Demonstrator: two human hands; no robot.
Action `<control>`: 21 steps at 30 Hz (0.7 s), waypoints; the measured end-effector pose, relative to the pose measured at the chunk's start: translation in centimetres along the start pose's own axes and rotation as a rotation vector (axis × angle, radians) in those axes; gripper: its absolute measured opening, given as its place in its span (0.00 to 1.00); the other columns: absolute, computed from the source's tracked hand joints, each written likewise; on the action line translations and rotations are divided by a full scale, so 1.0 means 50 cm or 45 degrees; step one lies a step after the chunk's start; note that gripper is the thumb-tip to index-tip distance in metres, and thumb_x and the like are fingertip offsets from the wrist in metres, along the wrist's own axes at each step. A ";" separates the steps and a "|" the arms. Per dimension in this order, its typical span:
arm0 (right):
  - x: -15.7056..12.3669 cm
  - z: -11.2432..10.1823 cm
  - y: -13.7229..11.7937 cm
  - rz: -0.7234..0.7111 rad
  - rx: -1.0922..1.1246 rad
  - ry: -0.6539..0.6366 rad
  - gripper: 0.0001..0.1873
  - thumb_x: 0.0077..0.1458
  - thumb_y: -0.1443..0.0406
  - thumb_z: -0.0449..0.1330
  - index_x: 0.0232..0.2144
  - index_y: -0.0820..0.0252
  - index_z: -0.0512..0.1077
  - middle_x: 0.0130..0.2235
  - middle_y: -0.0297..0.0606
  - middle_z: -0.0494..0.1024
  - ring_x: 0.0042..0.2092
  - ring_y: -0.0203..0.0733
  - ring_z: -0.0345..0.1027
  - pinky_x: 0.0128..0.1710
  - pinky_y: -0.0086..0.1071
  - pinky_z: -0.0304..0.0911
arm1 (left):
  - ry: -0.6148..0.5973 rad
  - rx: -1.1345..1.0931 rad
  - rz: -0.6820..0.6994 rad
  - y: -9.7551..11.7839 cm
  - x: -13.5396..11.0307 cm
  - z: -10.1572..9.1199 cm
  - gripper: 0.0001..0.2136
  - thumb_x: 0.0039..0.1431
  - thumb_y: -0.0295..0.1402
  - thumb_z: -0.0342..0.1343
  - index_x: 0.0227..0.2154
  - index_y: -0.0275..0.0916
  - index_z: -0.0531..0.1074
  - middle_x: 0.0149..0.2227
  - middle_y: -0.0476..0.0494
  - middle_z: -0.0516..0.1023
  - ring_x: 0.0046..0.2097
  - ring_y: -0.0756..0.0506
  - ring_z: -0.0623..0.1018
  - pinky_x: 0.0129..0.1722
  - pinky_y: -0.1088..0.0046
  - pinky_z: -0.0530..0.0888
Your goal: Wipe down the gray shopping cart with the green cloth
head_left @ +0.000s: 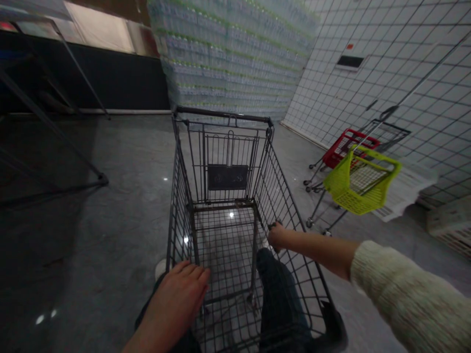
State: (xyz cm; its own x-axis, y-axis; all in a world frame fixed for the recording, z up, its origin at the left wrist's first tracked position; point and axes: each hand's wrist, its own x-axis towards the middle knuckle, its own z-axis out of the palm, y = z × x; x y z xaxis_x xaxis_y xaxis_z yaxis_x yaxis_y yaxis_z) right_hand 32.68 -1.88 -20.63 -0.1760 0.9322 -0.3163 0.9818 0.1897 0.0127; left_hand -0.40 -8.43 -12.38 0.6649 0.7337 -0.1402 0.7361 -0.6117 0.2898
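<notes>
A dark wire shopping cart (227, 177) stands right in front of me, its handle bar at the far end and a dark plate on its inner flap. My left hand (184, 289) lies over the cart's near left side, back up, fingers together and bent down over it; their tips are partly hidden. Stretched out over the right side, my right hand (278, 238) is closed low by the wire wall. Something small and dark shows at its fingertips, too blurred to name. My legs (281, 294) show through the mesh.
Stacked bottle packs (235, 63) rise behind the cart. To the right stand a yellow-green basket cart (336, 179) and a red basket cart (331, 149) beside a tiled wall (324, 83). Metal legs of a stand (84, 169) reach across the grey floor at left.
</notes>
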 end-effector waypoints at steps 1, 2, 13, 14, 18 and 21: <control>-0.008 -0.013 -0.002 -0.013 -0.046 -0.065 0.15 0.45 0.58 0.66 0.12 0.54 0.71 0.19 0.33 0.73 0.34 0.44 0.74 0.47 0.47 0.63 | 0.006 0.003 -0.012 0.002 -0.004 0.001 0.13 0.60 0.26 0.47 0.40 0.42 0.76 0.42 0.41 0.80 0.44 0.41 0.77 0.55 0.57 0.65; -0.013 -0.035 0.001 -0.034 -0.081 -0.099 0.14 0.46 0.59 0.65 0.14 0.53 0.72 0.20 0.33 0.74 0.35 0.42 0.74 0.47 0.43 0.63 | 0.014 0.007 -0.019 0.003 -0.007 0.001 0.13 0.60 0.27 0.47 0.40 0.41 0.76 0.42 0.41 0.80 0.44 0.41 0.77 0.53 0.57 0.66; -0.132 -0.133 0.025 -0.251 -0.452 -0.209 0.07 0.48 0.73 0.62 0.27 0.57 0.79 0.38 0.43 0.81 0.54 0.53 0.66 0.58 0.52 0.49 | 0.160 0.122 -0.040 -0.002 0.000 -0.005 0.12 0.61 0.27 0.47 0.38 0.38 0.76 0.38 0.41 0.80 0.41 0.40 0.78 0.49 0.58 0.67; -0.156 -0.100 0.004 -0.276 -0.455 -0.287 0.07 0.45 0.73 0.64 0.24 0.57 0.78 0.36 0.41 0.81 0.51 0.52 0.68 0.57 0.50 0.53 | 0.172 0.122 -0.041 -0.003 -0.001 -0.005 0.12 0.61 0.27 0.47 0.38 0.38 0.76 0.38 0.41 0.80 0.41 0.40 0.78 0.49 0.58 0.67; -0.223 -0.014 -0.056 -0.369 -0.317 -0.768 0.14 0.33 0.78 0.67 0.20 0.54 0.77 0.29 0.36 0.80 0.41 0.47 0.74 0.48 0.40 0.62 | 0.232 0.069 -0.009 0.008 -0.022 0.003 0.13 0.62 0.28 0.46 0.41 0.38 0.76 0.41 0.41 0.81 0.43 0.41 0.78 0.53 0.55 0.66; -0.210 -0.035 -0.049 -0.462 -0.029 -1.025 0.22 0.35 0.79 0.63 0.29 0.47 0.80 0.29 0.25 0.80 0.32 0.36 0.73 0.37 0.27 0.63 | 0.252 -0.032 0.056 0.041 -0.064 0.020 0.13 0.64 0.31 0.46 0.41 0.41 0.76 0.41 0.44 0.81 0.42 0.44 0.78 0.52 0.59 0.67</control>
State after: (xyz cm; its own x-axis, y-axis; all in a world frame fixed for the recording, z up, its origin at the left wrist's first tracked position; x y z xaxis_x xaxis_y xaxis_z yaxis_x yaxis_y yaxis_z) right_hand 31.99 -11.60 -15.66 -0.3643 0.3146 -0.8765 0.8719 0.4460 -0.2022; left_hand -0.90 -12.33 -12.28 0.6566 0.7517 0.0613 0.7017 -0.6387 0.3157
